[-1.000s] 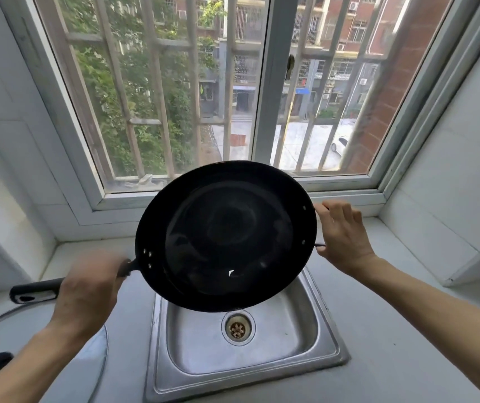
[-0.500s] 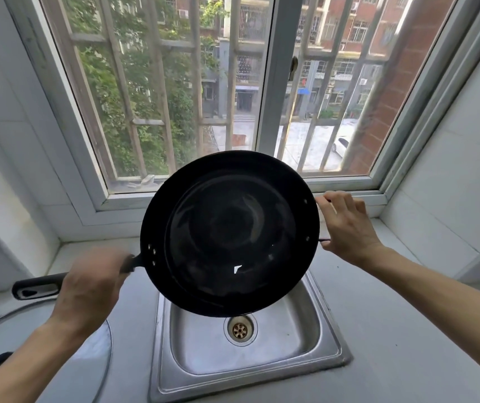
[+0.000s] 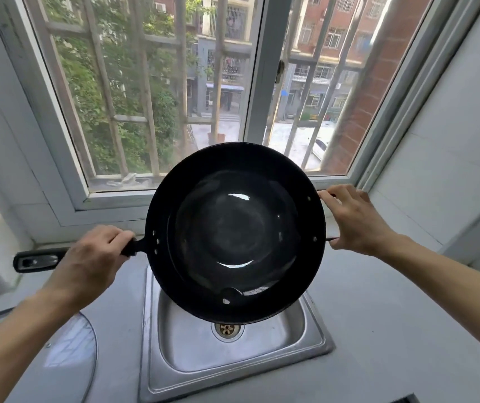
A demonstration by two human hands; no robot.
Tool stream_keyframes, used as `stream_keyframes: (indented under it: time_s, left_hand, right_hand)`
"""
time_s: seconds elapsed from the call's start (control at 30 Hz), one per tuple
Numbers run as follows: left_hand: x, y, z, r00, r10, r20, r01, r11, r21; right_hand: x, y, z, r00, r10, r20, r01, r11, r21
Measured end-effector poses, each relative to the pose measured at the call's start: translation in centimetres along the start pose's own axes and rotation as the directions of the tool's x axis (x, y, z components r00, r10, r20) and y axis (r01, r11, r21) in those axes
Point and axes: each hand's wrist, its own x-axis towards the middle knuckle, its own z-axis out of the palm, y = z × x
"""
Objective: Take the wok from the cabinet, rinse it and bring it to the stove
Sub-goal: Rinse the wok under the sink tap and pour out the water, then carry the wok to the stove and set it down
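at the lower left of the frame a glass lid (image 3: 67,356) lies on the table (image 3: 378,330), partly under the left forearm. just above it, at centre left, the left hand (image 3: 87,263) is wrapped round the long black handle (image 3: 36,260) of the wok (image 3: 235,231), fingers curled over it close to where it meets the pan. the wok fills the middle of the frame, held in the air over the steel sink (image 3: 233,356), and it now sits higher and tips more toward the camera than a moment ago, so a thin pool of water glints along its lower inner wall near the rim. its lower edge hangs just above the drain (image 3: 227,329). at centre right the right hand (image 3: 352,219) grips the small loop handle on the far rim, fingers curled over it, thumb below. behind everything, the barred window (image 3: 198,82) takes up the top of the frame.

the tilt suggests the rinse water is about to be swirled or poured out into the sink, so the rinsing step looks nearly finished. carrying it to the stove is not yet begun, and no stove is clearly in view.
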Motion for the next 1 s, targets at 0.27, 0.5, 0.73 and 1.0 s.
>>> stream_keyframes:
  time_s: [0.27, 0.5, 0.73, 1.0]
  left_hand:
    - [4.5, 4.4, -0.4, 0.981, 0.158, 0.112, -0.166, 0.984, 0.060]
    - [8.6, 14.2, -1.2, 0.933, 0.328, 0.149, -0.347, 0.930, 0.123]
    - [10.6, 24.8, 1.4, 0.864, 0.455, 0.214, -0.479, 0.875, 0.075]
    - [13.3, 37.4, 4.1, 0.702, 0.685, 0.196, -0.683, 0.725, -0.087]
  right_hand:
    - [-6.0, 4.3, -0.4, 0.986, 0.063, 0.156, -0.061, 0.998, -0.020]
    - [-14.8, 11.4, 0.1, 0.965, 0.128, 0.227, -0.130, 0.991, -0.005]
    - [-25.6, 18.5, -0.4, 0.906, 0.187, 0.379, -0.190, 0.981, -0.031]
    - [-41.8, 20.1, -4.6, 0.769, 0.430, 0.473, -0.424, 0.897, -0.127]
